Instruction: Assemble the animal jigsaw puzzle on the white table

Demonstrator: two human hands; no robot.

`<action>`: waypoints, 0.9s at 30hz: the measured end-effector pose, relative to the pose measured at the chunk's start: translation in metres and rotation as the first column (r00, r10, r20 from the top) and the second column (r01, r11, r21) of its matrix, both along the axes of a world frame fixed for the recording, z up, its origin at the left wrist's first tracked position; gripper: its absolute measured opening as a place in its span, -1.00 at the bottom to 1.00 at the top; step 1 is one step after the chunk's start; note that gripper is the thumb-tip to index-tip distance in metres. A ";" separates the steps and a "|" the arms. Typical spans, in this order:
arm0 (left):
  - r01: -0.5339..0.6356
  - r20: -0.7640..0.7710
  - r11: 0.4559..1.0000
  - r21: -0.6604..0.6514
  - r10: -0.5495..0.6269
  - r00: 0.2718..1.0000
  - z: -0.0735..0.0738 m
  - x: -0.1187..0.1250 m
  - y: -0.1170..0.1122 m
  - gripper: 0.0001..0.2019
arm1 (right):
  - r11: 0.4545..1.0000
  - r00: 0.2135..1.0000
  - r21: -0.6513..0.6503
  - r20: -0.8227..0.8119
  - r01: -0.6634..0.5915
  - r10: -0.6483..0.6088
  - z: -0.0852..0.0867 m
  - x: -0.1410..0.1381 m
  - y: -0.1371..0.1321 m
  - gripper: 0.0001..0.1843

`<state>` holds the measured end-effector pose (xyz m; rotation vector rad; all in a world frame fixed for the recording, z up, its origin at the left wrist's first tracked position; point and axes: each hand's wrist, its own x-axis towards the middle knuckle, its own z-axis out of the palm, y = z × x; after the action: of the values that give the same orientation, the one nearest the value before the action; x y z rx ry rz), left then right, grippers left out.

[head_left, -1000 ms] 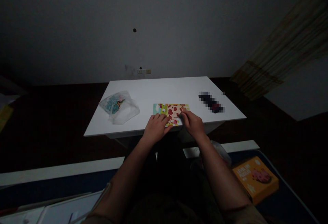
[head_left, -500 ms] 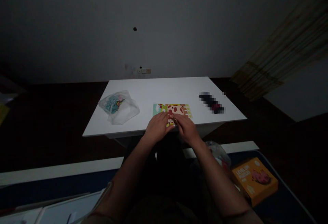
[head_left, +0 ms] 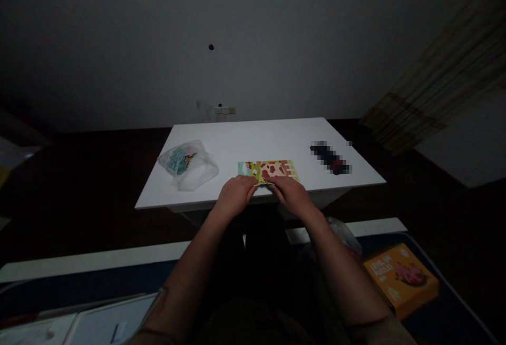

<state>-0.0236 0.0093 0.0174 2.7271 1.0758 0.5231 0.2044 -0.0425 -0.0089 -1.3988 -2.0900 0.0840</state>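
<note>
A colourful jigsaw puzzle (head_left: 274, 169) with a pink, brown-spotted cow-like animal and a fence lies at the near edge of the white table (head_left: 245, 139). My left hand (head_left: 238, 193) grips its near edge on the left, fingers on top and thumb lower down. Close beside it, my right hand (head_left: 291, 194) holds the same edge further right in a similar way. The thumbs point toward each other with a small gap between the hands. Both hands cover the puzzle's near corners, and what lies under the fingers is hidden.
A clear plastic bag (head_left: 200, 171) with teal pieces lies on the table's left. A dark, pixelated object (head_left: 331, 159) is on the right. Beside me on the blue seat (head_left: 419, 318) are an orange puzzle box (head_left: 403, 279) and another plastic bag (head_left: 343, 234).
My hands have shifted slightly toward me and apart along the puzzle's near edge. The flowery near part that showed between them is now mostly out of sight. The view has moved a little.
</note>
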 end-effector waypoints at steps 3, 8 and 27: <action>-0.031 0.031 0.999 -0.030 0.032 0.999 0.004 0.001 0.008 -0.70 | 1.000 1.000 -0.019 0.003 0.015 -0.015 0.008 -0.001 0.006 -0.69; -0.042 0.133 0.993 -0.109 0.056 0.989 0.007 0.002 0.019 -0.67 | 0.997 0.997 -0.023 0.024 0.075 -0.074 0.018 -0.004 0.016 -0.70; 0.034 0.320 0.999 0.031 -0.042 0.946 -0.027 -0.061 -0.012 -0.56 | 0.983 0.962 0.035 0.218 -0.178 0.166 0.030 -0.041 0.003 -0.43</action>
<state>-0.0844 -0.0026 -0.0100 2.5546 0.9347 0.9404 0.1630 -0.0398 0.0213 -1.2380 -2.3715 -0.0563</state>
